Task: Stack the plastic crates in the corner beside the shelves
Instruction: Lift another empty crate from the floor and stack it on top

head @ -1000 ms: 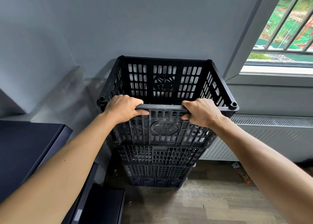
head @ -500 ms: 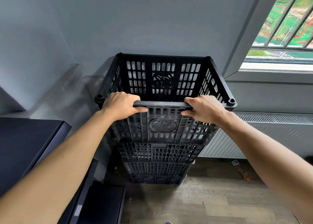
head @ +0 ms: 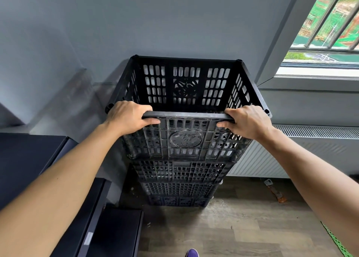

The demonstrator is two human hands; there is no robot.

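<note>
A black slotted plastic crate (head: 185, 140) sits on top of a stack of black crates (head: 179, 181) against the grey wall. My left hand (head: 128, 118) grips the near rim at its left end. My right hand (head: 247, 121) grips the same rim at its right end. The top crate is open and looks empty inside. The stack stands on the wooden floor, between dark shelves on the left and a radiator on the right.
Dark shelves (head: 31, 159) stand at the left, with a lower dark unit (head: 116, 231) below. A white radiator (head: 303, 152) runs under the window (head: 326, 33). A small tool (head: 274, 192) and green mesh (head: 338, 241) lie on the floor.
My hands have slid apart along the rim toward its corners, and the view has tilted down a little. The top crate stays on the stack.
</note>
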